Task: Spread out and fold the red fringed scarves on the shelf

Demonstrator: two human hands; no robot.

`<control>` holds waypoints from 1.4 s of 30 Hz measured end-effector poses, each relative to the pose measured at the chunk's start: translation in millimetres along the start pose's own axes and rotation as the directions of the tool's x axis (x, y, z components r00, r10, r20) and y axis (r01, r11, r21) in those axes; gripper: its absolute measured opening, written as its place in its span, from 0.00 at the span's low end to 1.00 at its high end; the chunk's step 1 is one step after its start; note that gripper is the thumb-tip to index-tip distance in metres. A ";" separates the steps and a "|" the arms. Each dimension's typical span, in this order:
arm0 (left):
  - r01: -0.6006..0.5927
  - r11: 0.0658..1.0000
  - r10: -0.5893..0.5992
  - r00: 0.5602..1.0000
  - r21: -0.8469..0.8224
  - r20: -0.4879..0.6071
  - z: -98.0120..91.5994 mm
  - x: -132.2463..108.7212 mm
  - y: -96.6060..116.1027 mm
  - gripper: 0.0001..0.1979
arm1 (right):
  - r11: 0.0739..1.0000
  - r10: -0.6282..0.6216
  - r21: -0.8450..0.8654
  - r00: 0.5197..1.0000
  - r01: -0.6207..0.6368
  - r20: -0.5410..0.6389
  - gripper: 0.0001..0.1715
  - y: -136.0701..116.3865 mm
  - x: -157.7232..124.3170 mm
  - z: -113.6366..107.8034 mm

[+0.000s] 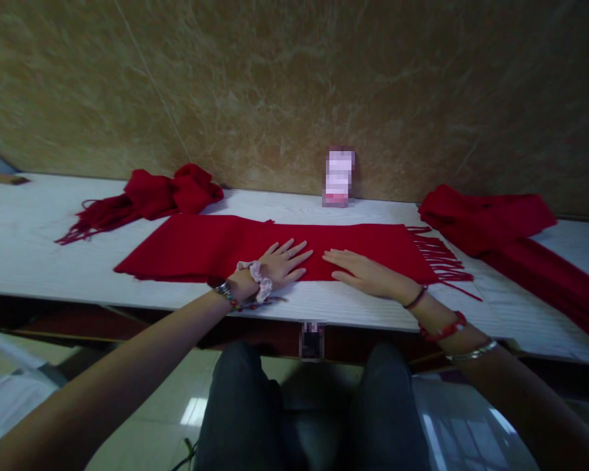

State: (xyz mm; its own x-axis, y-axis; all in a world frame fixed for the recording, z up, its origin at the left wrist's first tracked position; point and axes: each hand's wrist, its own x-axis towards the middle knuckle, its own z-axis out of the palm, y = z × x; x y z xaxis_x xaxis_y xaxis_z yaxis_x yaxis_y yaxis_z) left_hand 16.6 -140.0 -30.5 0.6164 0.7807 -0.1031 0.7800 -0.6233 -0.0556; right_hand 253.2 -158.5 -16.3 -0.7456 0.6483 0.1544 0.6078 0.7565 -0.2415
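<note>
Fingers on the left hand (279,263) fan apart, palm down on the red scarf (211,242); those on the right hand (366,271) lie flat and close together, a little way over on the same cloth, and from my remote seat I see neither hand pinching anything. Beneath them the scarf lies lengthwise near the front of the white table (44,261), its fringe (439,255) strung out toward the right and its left end slanting to a point. It looks layered, but I cannot count the layers. I read the step in hand as pressing and smoothing the cloth flat. To my eye, the next move calls for light, level palms drawn outward, so that the slanted end squares up without rucking the middle. Farther out, a bunched scarf (161,196) lies behind to the left, a loosely folded scarf (488,226) to the right, and a pixelated object (339,173) stands by the marbled wall (285,85).
</note>
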 end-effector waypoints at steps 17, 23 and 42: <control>0.364 0.930 -0.367 0.928 -0.044 -0.063 1.5 18.2 -37.7 0.28 | 0.957 0.283 -0.085 0.956 -0.277 0.072 0.35 3.0 60.2 22.2; 0.372 0.927 -0.374 0.925 -0.043 -0.071 -1.5 16.7 -33.4 0.28 | 0.950 0.311 -0.048 0.950 -0.309 0.021 0.36 -11.4 86.5 19.0; 0.350 0.934 -0.355 0.932 -0.076 -0.074 2.8 19.4 -38.8 0.28 | 0.714 0.647 -0.224 0.747 -0.663 -0.150 0.31 116.9 -50.5 -19.3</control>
State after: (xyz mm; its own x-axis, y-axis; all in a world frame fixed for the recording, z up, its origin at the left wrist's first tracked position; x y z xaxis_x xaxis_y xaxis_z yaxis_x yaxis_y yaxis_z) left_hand -2.1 -100.8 -33.1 0.3052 0.9523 -0.0024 0.9522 -0.3052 -0.0126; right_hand 367.1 -101.1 -33.9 -0.1228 0.9871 0.1025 0.9897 0.1294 -0.0606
